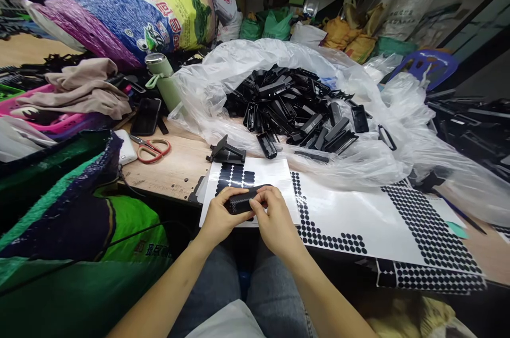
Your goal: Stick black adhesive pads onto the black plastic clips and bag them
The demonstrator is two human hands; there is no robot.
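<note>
Between my two hands, above the sticker sheets at the table's front edge, is a black plastic part [241,203] with a textured side. My left hand [223,216] grips its left end, fingers wrapped round it. At the right end my right hand [273,213] pinches it with thumb and fingers; whether a small sticker sits under the fingertips I cannot make out. Under the hands lies a white sheet [274,170] with rows of black oval stickers [235,176]. Just behind it stands a black folding stand [227,151].
A clear plastic bag [203,88] spills a heap of black plastic parts [295,109]. Sheets of round black stickers [422,221] lie to the right. Red-handled scissors [155,151], a phone [146,116], a green flask [163,80] and a pink basket [59,124] are on the left.
</note>
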